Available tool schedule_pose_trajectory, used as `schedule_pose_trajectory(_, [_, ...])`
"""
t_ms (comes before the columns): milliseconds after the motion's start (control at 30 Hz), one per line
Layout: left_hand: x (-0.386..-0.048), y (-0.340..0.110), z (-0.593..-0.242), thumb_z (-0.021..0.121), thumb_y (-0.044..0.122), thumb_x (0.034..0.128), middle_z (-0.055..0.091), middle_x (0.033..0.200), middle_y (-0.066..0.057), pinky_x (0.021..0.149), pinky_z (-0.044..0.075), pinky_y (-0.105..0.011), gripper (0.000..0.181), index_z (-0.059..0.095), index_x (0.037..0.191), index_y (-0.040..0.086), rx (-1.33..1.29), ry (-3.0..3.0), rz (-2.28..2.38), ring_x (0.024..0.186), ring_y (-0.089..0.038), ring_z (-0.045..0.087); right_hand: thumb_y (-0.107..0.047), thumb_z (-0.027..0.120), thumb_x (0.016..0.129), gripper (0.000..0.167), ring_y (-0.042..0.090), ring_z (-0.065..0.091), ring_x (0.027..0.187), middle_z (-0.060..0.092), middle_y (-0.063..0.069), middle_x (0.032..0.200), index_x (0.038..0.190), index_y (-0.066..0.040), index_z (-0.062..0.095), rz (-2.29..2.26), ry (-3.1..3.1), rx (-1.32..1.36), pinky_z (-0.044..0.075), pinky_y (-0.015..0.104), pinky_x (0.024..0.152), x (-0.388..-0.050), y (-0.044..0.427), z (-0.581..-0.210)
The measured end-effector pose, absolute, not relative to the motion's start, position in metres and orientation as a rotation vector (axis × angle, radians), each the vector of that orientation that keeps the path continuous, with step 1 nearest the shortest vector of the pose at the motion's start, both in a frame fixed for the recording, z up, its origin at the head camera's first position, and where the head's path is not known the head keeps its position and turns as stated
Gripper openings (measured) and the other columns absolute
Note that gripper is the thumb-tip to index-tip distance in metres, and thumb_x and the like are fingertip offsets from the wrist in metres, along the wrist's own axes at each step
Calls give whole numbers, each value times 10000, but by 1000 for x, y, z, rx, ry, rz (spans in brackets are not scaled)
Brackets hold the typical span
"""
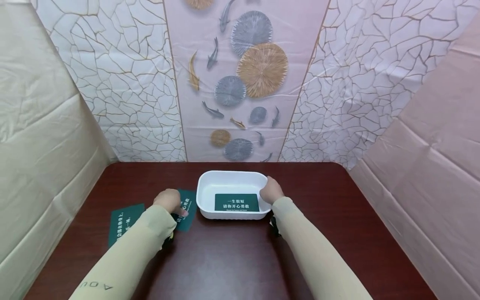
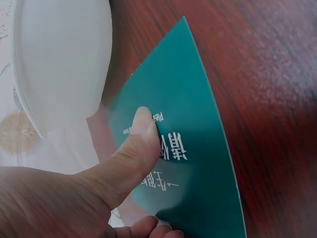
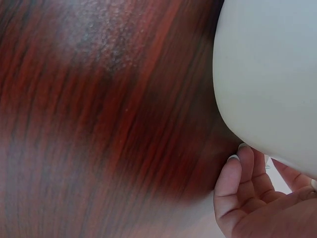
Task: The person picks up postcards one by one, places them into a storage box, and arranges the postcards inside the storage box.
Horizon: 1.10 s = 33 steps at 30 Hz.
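In the head view, my left hand (image 1: 168, 201) is at a dark green card (image 1: 188, 221) with white lettering, just left of a white tray (image 1: 232, 215). The left wrist view shows the thumb (image 2: 143, 126) across the printed face of that card (image 2: 198, 144), the other fingers curled near its edge, partly out of frame. My right hand (image 1: 271, 191) grips the tray's right end. In the right wrist view, its curled fingers (image 3: 230, 178) lie against the tray's outer wall (image 3: 267, 74). Inside the tray lies another green lettered card (image 1: 237, 200).
A further green card (image 1: 121, 221) lies on the table at the left, partly covered by my left sleeve (image 1: 123, 254). The dark red-brown wooden table (image 1: 232, 258) ends at a patterned cloth backdrop (image 1: 232, 104); plain cloth walls (image 1: 423, 175) stand at both sides.
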State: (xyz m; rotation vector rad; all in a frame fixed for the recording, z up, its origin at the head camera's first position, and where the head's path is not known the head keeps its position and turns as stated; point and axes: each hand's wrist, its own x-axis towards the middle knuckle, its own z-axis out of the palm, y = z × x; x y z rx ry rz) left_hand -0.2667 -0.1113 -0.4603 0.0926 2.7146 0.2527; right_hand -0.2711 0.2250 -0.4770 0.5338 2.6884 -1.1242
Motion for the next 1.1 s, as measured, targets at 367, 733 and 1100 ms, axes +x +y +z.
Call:
schedule_pose_trajectory(367, [-264,-111,-463,830,452,713,581,998,-172,738,539,-448,699,623,1156,-48,-2,2726,247,839,-273,557,-7,562,906,701,338,355,1345,312,188,1517,1519,-19,223,-1120,2715,501,337,525,1052,-272,226,-481])
schedule_pose_trajectory(733, [-261,-110,-467,852,444,688,553,1050,-280,806,516,-507,1062,280,1333,-176,-197,2723,424,897,-349,556,-16,574,910,709,328,360,1341,315,168,1520,1524,-40,221,-1116,2694,529,345,523,1047,-272,229,-478])
schedule_pose_trajectory(1100, [-257,-121,-466,857,500,647,540,1094,-303,806,495,-541,1150,251,1362,-166,-143,2717,469,917,-372,537,-15,582,906,700,332,367,1336,330,172,1511,1517,-35,240,-1149,2689,538,346,531,1044,-270,226,-477])
